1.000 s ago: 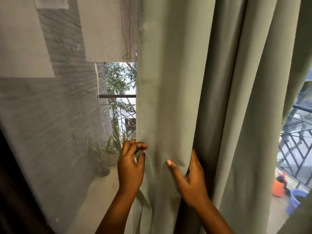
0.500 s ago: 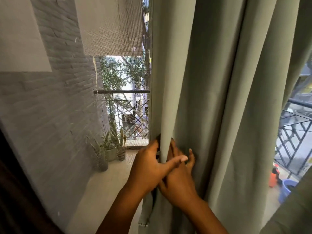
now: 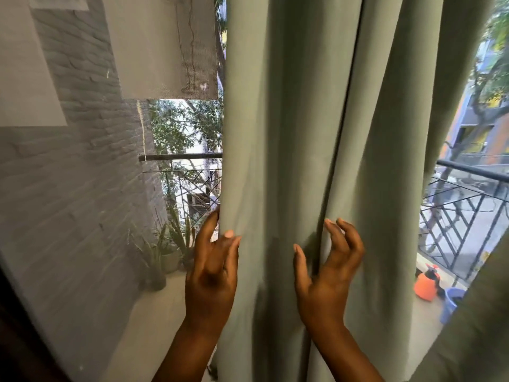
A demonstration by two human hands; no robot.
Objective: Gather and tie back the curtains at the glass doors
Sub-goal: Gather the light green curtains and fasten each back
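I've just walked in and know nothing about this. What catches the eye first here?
A tall sage-green curtain fills the middle, hanging in deep folds. Low down, the left hand grips its left edge while the right hand digs its fingers into a fold. Beyond it, at the lower right, an orange spray bottle stands on the balcony.

The curtain (image 3: 316,133) is a matt sage-green cloth, smooth and heavy, falling in soft folds. Beyond it, the brick wall (image 3: 82,175) looks rough under flat grey paint, the railing (image 3: 468,205) is dark metal, and the orange bottle (image 3: 425,283) looks like plastic.
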